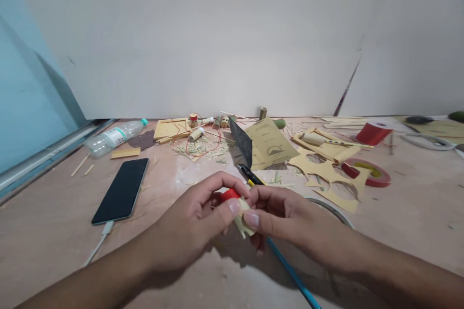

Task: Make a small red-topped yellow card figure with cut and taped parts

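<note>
My left hand [208, 210] and my right hand [277, 212] meet over the table, both closed on a small pale bamboo piece [240, 226] with a red band [231, 195] at its upper left. Both thumbs press on its near face. At its lower end the piece has a notch. Fingers hide much of its far side. Just beyond my right fingers lies a black and yellow utility knife [252, 175]. Beneath my right hand, a blue rod [293, 277] slants toward the near edge.
A phone [121, 192] with a cable and a plastic bottle [116, 137] lie left. Folded sandpaper [271, 145], shavings [201, 148] and a red-capped figure [194, 121] are behind. Cut card [308, 164], red tape [380, 178] and a red ribbon spool [373, 133] lie right.
</note>
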Demonstrator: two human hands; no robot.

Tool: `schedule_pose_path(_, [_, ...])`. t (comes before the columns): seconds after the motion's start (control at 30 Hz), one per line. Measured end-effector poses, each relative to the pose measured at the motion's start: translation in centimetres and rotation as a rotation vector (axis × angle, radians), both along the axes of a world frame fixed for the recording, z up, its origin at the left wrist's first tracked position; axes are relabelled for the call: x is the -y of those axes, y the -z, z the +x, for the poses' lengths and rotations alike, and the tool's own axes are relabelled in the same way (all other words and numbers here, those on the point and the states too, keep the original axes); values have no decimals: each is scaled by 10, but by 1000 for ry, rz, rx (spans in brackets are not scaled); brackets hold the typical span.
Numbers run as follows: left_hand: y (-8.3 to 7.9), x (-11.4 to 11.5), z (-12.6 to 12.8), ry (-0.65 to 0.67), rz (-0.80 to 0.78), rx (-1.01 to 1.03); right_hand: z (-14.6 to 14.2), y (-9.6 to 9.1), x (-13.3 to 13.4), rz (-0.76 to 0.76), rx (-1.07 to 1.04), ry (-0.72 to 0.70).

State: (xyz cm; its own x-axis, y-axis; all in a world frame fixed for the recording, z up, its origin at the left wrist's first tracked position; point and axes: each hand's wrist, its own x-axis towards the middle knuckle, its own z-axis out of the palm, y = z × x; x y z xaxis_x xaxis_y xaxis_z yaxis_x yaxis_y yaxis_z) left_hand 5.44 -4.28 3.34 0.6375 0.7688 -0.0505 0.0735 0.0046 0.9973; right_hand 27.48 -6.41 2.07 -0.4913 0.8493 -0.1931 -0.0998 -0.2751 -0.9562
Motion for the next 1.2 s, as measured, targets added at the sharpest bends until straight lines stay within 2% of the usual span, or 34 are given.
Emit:
schedule_pose_path(0.13, [-5, 0, -1, -24, 41, 12, 0, 1, -1, 33, -84, -48])
schedule_pose_path(0.3, [-5, -1, 1, -15, -83, 144, -2, 6, -1, 19, -170, -91])
schedule_pose_path(0.4, [-3, -2, 1, -23, -110, 155, -3, 6, 0, 23, -137, -64])
schedule_pose_path(0.5, [-1, -3, 0, -46, -62, 110, -4, 3, 1, 54, -82, -59])
schedule_pose_path(0.8, [2, -3, -1, 82, -80, 124, -4, 5, -1, 40, -107, -133])
schedule_pose_path(1.0, [-2, -4, -4, 28, -68, 100, -2, 10, -1, 85, -118, -191])
schedule_pose_path(1.2, [2, -5, -3, 50, -92, 87, -2, 9, 0, 87, -115, -153])
